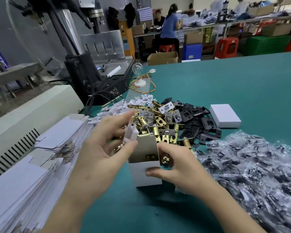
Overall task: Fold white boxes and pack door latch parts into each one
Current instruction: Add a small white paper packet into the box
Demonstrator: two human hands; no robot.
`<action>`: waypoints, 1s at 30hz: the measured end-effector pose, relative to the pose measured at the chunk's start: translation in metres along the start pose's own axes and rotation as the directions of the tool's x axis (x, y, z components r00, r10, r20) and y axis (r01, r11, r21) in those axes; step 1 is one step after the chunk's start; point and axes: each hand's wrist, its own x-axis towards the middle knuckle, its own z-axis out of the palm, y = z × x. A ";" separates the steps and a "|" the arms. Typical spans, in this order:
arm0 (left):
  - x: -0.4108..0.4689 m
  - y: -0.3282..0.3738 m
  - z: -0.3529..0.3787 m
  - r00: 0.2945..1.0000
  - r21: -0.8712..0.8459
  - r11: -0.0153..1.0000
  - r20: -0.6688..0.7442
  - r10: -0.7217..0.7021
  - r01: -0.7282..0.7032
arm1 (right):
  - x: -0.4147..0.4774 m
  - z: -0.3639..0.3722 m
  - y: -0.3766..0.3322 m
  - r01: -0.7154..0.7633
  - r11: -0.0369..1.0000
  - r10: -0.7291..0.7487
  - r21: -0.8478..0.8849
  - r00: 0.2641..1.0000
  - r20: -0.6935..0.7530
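The green table (233, 84) carries all work items. A press machine (84, 52) stands at its far left edge, behind a beige housing (32, 115).

A tall stack of flat white box blanks (29, 179) lies along the near left side. A heap of clear plastic bags holding dark parts (252, 174) occupies the near right side.

A pile of brass latch bolts (158, 121) lies at centre, with black strike plates (196, 118) touching it on the right and small white card pieces (118, 106) on the left.

The open white box (144, 172) stands upright on the table just in front of the latch pile. One brass latch part (149, 156) is visible inside it.

The right hand (180, 169) grips this box, thumb on the front wall and fingers curled round the right side.

The left hand (104, 148) is above the box mouth and pinches a white card insert (131, 132) between thumb and fingers; motion blur hides its exact shape.

A closed white box (225, 116) lies flat just beyond the strike plates.
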 end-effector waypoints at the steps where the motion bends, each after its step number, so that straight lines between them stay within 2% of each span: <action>1: -0.003 -0.002 0.002 1.000 0.074 0.997 0.007 0.004 -0.004 | -0.001 0.000 -0.001 -0.002 1.000 0.002 -0.006 1.000 0.000; 3: -0.010 -0.008 0.006 0.999 0.253 0.967 -0.004 0.040 -0.038 | -0.002 0.001 -0.001 0.005 1.000 -0.005 -0.018 1.000 -0.003; 6: -0.018 -0.015 0.013 0.983 0.497 0.858 -0.047 0.177 -0.131 | -0.003 0.001 -0.003 0.007 0.999 -0.008 -0.046 1.000 -0.016; 11: -0.022 -0.027 0.023 0.940 0.620 0.779 -0.202 0.275 -0.094 | -0.003 0.000 -0.002 0.017 0.999 -0.018 -0.052 1.000 -0.020; 14: -0.019 -0.031 0.026 0.916 0.612 0.787 -0.264 0.301 -0.083 | -0.004 0.000 -0.001 0.029 0.997 -0.032 -0.073 0.999 -0.037; 20: -0.020 -0.042 0.026 0.928 0.739 0.667 -0.178 0.326 -0.093 | -0.003 -0.001 0.002 0.044 0.996 -0.047 -0.072 0.998 -0.048; 23: -0.027 -0.052 0.026 0.939 0.618 0.777 -0.181 0.294 -0.124 | -0.005 -0.001 0.003 0.048 0.994 -0.053 -0.095 0.997 -0.051; 25: -0.030 -0.062 0.026 0.972 0.438 0.895 -0.160 0.172 -0.086 | -0.004 -0.001 0.003 0.056 0.991 -0.063 -0.123 0.997 -0.054; 27: -0.030 -0.069 0.025 0.996 0.154 0.984 -0.031 -0.086 0.089 | -0.004 -0.003 0.002 0.048 0.990 -0.048 -0.130 0.999 -0.003; 28: -0.028 -0.075 0.024 0.979 0.049 0.980 0.053 -0.196 0.194 | -0.004 -0.006 0.001 0.046 0.989 -0.038 -0.141 0.998 0.057; 30: -0.024 -0.088 0.021 0.935 -0.053 0.948 0.193 -0.299 0.314 | -0.007 -0.019 0.000 0.073 0.986 -0.051 -0.148 0.988 0.144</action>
